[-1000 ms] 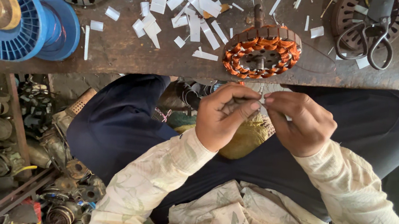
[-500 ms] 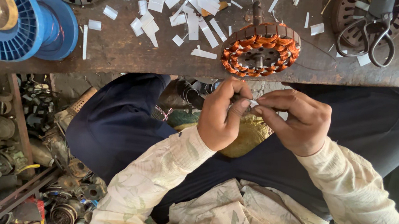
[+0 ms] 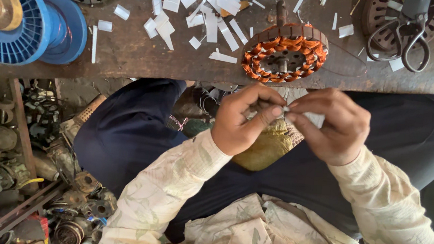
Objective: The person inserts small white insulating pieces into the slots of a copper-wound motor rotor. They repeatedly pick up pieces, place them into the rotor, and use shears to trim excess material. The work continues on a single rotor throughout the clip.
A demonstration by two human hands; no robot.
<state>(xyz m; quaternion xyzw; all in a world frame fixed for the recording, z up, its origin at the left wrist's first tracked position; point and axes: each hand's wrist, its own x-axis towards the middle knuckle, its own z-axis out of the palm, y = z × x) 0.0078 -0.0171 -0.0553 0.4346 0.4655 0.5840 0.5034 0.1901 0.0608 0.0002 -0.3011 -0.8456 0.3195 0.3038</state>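
My left hand point(image 3: 243, 120) and my right hand point(image 3: 329, 124) meet fingertip to fingertip above my lap, just below the bench edge. Between the fingertips both hands pinch a small white paper slip point(image 3: 285, 109); most of it is hidden by the fingers. Directly above the hands, on the wooden bench point(image 3: 127, 56), stands a round motor stator with orange copper windings point(image 3: 284, 54). My dark trousers and a yellowish object point(image 3: 267, 147) lie under the hands.
Several white paper slips point(image 3: 207, 8) are scattered over the bench. A blue wire spool point(image 3: 21, 15) sits at the left, scissors point(image 3: 406, 37) on a dark stator at the right. Old motor parts point(image 3: 23, 171) pile up on the floor at the left.
Both hands have stayed together at the same spot over my lap; the fingers have shifted slightly on the small white slip. The view has moved a little.
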